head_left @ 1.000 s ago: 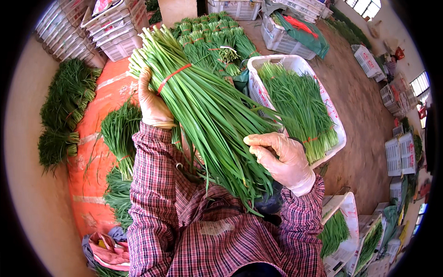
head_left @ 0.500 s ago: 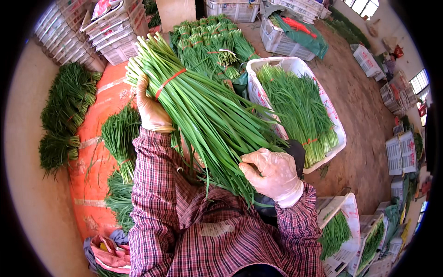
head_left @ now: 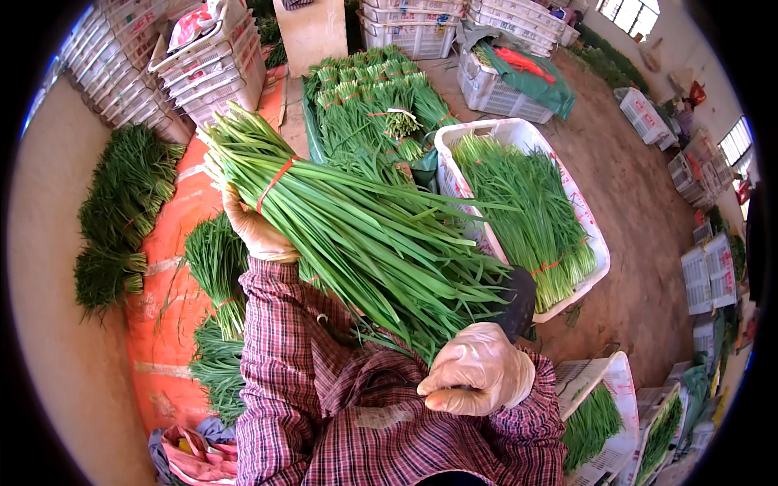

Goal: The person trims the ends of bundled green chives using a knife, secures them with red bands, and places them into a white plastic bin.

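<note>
My left hand [head_left: 253, 227], in a translucent glove, is closed round a large bunch of long green leafy stalks [head_left: 356, 235] with pale cut ends at the upper left and a red band [head_left: 275, 185] round it. The bunch lies slanting across me, its leaf tips hanging toward the lower right. My right hand [head_left: 466, 373], also gloved, is pinched closed just below those tips, over my checked clothing; whatever its fingers hold is hidden or too small to make out.
A white crate of greens [head_left: 601, 243] stands at the right, more crates [head_left: 585, 381] at the lower right. Banded bundles [head_left: 365, 113] lie ahead. An orange sheet [head_left: 158, 340] at the left carries more bunches [head_left: 215, 275]. Stacked crates [head_left: 203, 73] stand at the back left.
My right hand has moved down and toward me, away from the leaves, its fingers curling closer. The bunch and my left hand appear lower in the view and slightly further left.
</note>
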`<action>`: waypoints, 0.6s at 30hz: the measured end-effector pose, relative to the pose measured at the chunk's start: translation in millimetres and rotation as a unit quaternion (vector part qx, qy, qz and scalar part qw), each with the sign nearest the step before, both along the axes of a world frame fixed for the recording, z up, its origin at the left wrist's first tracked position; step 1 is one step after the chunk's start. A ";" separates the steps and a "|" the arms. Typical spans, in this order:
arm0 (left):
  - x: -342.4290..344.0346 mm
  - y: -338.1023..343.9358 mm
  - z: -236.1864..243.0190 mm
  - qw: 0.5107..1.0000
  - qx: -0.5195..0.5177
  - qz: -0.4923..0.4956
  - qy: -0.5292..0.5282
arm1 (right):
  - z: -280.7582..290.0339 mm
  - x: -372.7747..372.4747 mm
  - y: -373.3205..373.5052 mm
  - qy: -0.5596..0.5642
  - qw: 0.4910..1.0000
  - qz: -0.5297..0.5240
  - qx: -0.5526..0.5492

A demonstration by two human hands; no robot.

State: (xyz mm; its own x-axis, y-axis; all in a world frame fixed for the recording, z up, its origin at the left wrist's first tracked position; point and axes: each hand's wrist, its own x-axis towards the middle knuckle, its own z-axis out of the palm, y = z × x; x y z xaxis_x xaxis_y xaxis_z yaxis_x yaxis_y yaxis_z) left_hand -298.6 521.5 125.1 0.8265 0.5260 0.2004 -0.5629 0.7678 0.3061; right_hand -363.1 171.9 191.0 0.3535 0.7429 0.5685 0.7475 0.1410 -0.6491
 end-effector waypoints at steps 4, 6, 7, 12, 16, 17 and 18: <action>-0.1 9.6 -3.2 0.999 0.006 0.034 0.027 | 5.9 12.7 -2.9 -0.050 0.995 -0.082 -0.035; -9.2 12.2 -3.3 0.999 -0.007 0.033 0.032 | 12.4 18.2 2.1 -0.077 0.989 -0.120 -0.048; -8.4 7.0 2.0 0.998 0.002 0.043 0.045 | 16.6 21.3 2.3 -0.094 0.983 -0.149 -0.054; -2.0 -26.6 18.6 0.989 0.048 0.093 0.103 | 32.9 40.3 16.0 -0.120 0.955 -0.264 -0.065; -13.0 -46.2 16.1 0.999 0.042 -0.017 0.030 | 15.5 69.7 51.4 -0.130 0.959 -0.240 -0.072; -14.7 -52.1 16.7 0.997 0.063 -0.032 0.020 | 16.3 72.4 60.1 -0.090 0.959 -0.240 -0.117; -15.7 -57.0 18.8 0.995 0.084 -0.048 0.011 | 14.3 75.5 71.1 -0.069 0.964 -0.232 -0.111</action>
State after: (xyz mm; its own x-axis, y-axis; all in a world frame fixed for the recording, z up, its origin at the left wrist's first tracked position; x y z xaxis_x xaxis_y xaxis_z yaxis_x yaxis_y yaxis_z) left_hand -314.4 464.4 143.9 0.8768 0.4049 0.2593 -0.4806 0.7551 0.4460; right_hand -287.5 243.1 205.3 0.6090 0.6321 0.4790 0.7782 -0.3597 -0.5147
